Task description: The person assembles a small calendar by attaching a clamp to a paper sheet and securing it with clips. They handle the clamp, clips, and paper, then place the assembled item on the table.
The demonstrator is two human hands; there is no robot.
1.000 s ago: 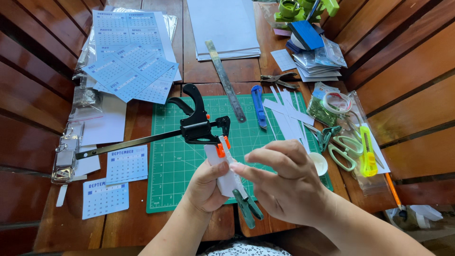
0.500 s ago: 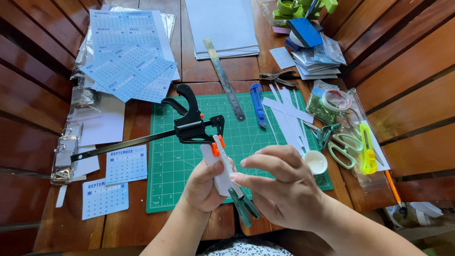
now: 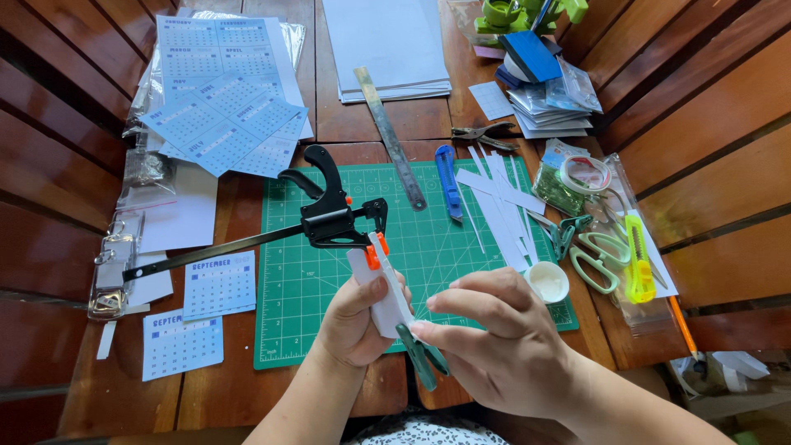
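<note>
White card stack [image 3: 387,309] pinched between both raised hands.

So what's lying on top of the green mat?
On the green cutting mat lie a blue utility knife, white paper strips, a small white cup and a steel ruler's end. The hands hide its near edge, so that part can't be seen.

wooden table [image 3: 239,387], green cutting mat [image 3: 297,305], perhaps calendar sheets [image 3: 218,284]
</note>
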